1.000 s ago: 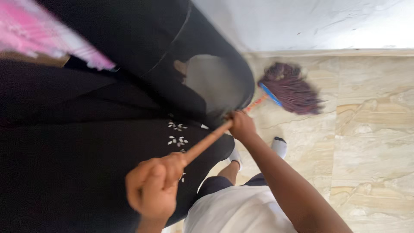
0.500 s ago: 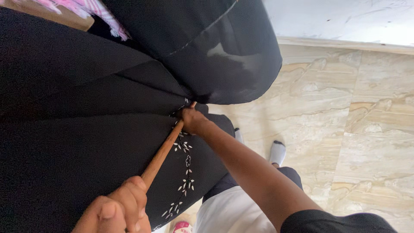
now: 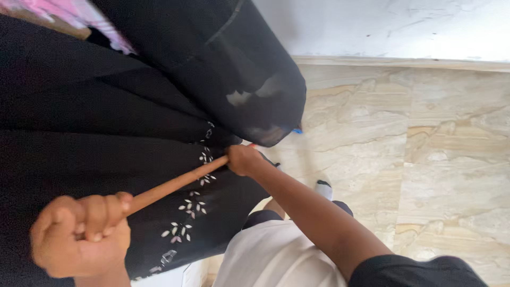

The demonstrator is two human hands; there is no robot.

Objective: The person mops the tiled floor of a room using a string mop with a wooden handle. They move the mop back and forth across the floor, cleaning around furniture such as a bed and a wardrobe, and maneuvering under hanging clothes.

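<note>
Fingers of the left hand [image 3: 79, 234] are curled tight around the near end of a wooden handle [image 3: 172, 185]. Fingers of the right hand [image 3: 243, 159] are clamped on the same handle farther along, arm extended. Between the two grips the handle runs bare and slanted, lying against black fabric [image 3: 106, 133] embroidered with small pale leaves. Beyond the right-hand fingers the handle passes under a black drape; a small blue part [image 3: 298, 131] shows at its edge. Past that lies beige marble-patterned tile floor [image 3: 435, 159].
</note>
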